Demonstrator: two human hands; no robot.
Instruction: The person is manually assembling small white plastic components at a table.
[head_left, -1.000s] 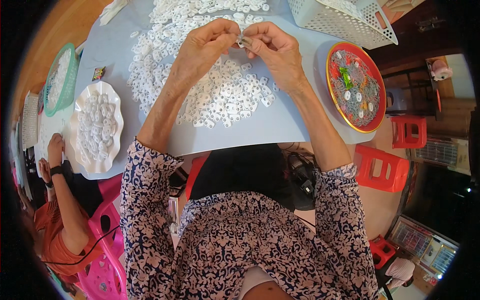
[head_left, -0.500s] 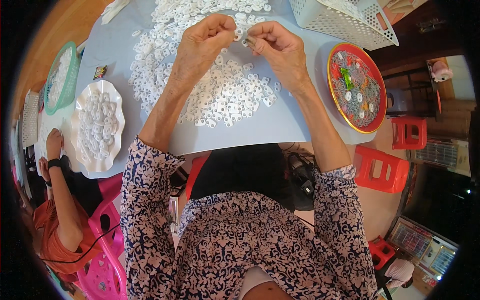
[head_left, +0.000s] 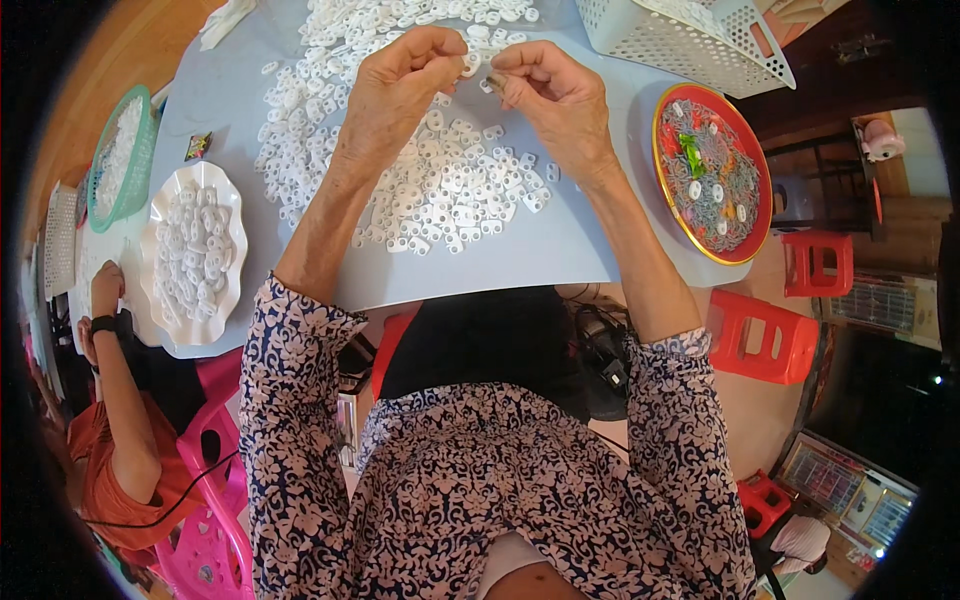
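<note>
Above the far part of the table, my left hand (head_left: 405, 95) pinches a small white plastic piece (head_left: 470, 65) with two holes between thumb and forefinger. Just across a narrow gap, my right hand (head_left: 562, 110) is closed too, thumb against fingers. Something tiny and dark shows at its fingertips, too small to name. Beneath both hands spreads a loose heap of similar white plastic pieces (head_left: 450, 190). To the right stands a red round tray (head_left: 762, 215) with a gold rim, holding many thin grey bits, a few white pieces and a green wrapper.
A white scalloped dish (head_left: 160, 310) of longer white pieces sits at the left. Beyond it is a green basket (head_left: 140, 180); a white perforated basket (head_left: 660, 60) stands at the far right. A co-worker's arm (head_left: 125, 400) rests at the left edge. Red stools (head_left: 765, 340) stand right.
Both hands keep nearly the same pose, close together over the heap. The whole view has slipped very slightly.
</note>
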